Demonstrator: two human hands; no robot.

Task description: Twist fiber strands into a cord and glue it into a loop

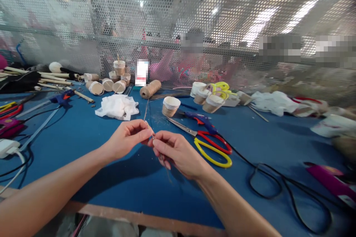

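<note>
Both hands meet over the middle of the blue table, fingertips nearly touching. My left hand [132, 137] pinches a thin strand of twine [146, 110] that runs back toward a brown twine spool [151, 89]. My right hand [175, 151] is closed on the same twine close beside the left fingertips, and a loose end hangs below its fingers. Just beyond the hands stands a small cup [170, 107] with a brown wrapped body and white rim. Right of my right hand lie scissors [204, 139] with one red and one yellow handle, blades partly apart.
A blue glue gun [202, 120] lies behind the scissors, its black cord looping right. Crumpled white cloth [117, 106] sits behind my left hand. Several wrapped cups [119, 67] stand at the back, near a perforated metal screen [116, 14]. Another glue gun [62, 98] is at left.
</note>
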